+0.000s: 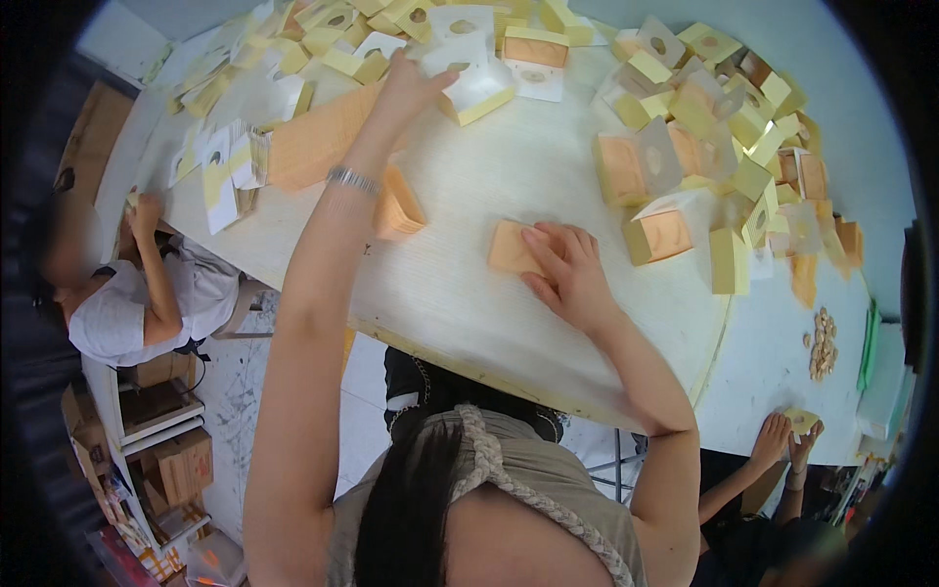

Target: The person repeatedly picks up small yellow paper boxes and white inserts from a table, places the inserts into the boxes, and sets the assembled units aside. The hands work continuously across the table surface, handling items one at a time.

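Observation:
My left hand (416, 80) is stretched to the far side of the table, fingers spread at the edge of a pale yellow and white carton (479, 101). Whether its fingertips grip the carton is hard to make out. Near the middle of the table, my right hand (572, 269) has its thumb and fingers on the edge of a small peach-coloured card insert (509, 247), which lies on the tabletop. A curved stack of similar peach inserts (399, 207) stands below my left forearm. A long row of peach inserts (318, 137) lies beside that forearm.
Yellow cartons with oval windows (709, 44) are heaped at the far right, more along the far left. Flat white-and-yellow blanks (227, 181) lie left. Small tan pieces (822, 344) form a pile at right. Co-workers' hands (145, 213) show at left and at lower right (785, 440).

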Demonstrator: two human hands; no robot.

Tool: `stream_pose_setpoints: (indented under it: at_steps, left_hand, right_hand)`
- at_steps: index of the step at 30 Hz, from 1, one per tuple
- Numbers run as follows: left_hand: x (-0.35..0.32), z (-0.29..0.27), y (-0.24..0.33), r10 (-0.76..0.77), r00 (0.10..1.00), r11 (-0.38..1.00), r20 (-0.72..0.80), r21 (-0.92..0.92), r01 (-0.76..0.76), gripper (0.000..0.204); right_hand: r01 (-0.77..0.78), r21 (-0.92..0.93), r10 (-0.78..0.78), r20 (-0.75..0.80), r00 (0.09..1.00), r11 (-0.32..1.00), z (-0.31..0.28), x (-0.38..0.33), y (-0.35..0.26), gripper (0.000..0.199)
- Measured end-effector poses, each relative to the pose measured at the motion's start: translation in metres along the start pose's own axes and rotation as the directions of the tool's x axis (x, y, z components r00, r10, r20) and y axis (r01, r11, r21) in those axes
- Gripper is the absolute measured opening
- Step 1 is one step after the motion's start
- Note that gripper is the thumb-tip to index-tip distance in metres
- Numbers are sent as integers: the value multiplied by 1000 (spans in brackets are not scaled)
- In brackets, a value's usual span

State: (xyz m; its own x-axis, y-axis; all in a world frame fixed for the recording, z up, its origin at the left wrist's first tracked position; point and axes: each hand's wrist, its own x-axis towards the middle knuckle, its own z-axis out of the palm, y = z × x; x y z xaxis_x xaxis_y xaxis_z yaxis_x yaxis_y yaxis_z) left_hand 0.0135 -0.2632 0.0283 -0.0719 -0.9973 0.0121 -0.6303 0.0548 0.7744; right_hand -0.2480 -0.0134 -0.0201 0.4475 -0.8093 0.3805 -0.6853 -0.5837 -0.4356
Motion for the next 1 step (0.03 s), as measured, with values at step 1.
stream_pose_setpoints:
  at_steps: [1]
  left_hand:
    - [22, 2, -11, -63, 991, 998, 119, 12, 62, 101]
  right_hand:
    - [-27, -6, 27, 10, 1000, 1000, -2, -1, -1, 71]
